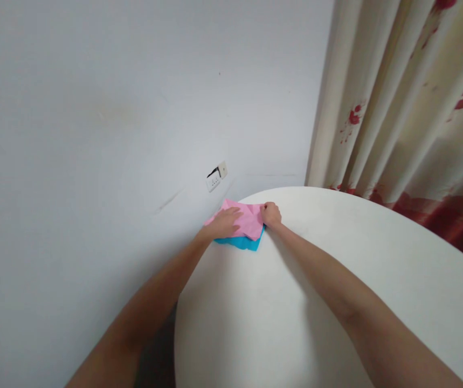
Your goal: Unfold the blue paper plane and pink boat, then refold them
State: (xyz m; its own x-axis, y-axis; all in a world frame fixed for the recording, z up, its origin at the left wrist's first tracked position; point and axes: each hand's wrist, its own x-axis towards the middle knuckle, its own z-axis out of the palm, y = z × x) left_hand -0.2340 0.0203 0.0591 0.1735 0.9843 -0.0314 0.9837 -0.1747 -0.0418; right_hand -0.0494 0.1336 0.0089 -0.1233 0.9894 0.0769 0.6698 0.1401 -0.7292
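Observation:
A pink cloth [250,220] lies on the far end of the white table [251,302], with a blue cloth [242,243] under it whose near edge sticks out. My left hand [225,222] rests flat on the pink cloth, fingers stretched to the right. At the cloth's right edge, my right hand [271,214] is closed in a fist, pinching the pink cloth's edge. Whether the blue cloth is also in that grip I cannot tell. Parts of the pink cloth are hidden beneath the left hand.
The white wall [94,161] runs close along the table's left side. A wall socket [213,181] and a small switch plate [222,170] sit just beyond the cloths. Cream curtains [377,108] with red flowers hang past the table's curved far edge.

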